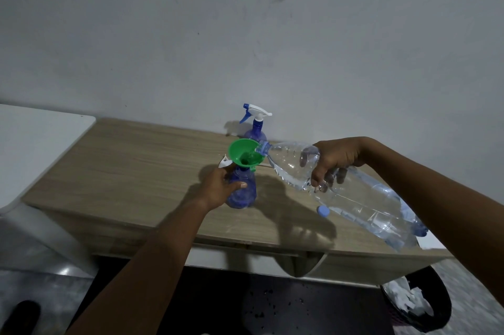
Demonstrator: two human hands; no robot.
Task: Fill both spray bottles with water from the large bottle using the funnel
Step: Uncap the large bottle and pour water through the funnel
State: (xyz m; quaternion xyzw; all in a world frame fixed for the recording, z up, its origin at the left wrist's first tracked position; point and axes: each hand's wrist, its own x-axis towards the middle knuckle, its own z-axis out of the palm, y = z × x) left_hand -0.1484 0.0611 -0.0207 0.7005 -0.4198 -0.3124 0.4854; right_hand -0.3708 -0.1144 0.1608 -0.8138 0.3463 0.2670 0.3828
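Note:
A blue spray bottle (pixel 245 193) without its head stands on the wooden table (pixel 141 171), and my left hand (pixel 221 187) grips its body. A green funnel (pixel 244 156) sits in its neck. My right hand (pixel 331 163) holds the large clear water bottle (pixel 354 198) tilted, its mouth resting over the funnel's rim. A white spray head (pixel 225 162) shows just left of the funnel. The second blue spray bottle (pixel 256 127), with its white and blue trigger head on, stands behind near the wall. A light blue cap (pixel 323 211) lies on the table under the large bottle.
A white wall rises right behind the table. A white surface (pixel 32 141) adjoins the table on the left. A dark bin (pixel 417 304) holding white paper sits on the floor at lower right. A dark shoe (pixel 21 315) shows at lower left.

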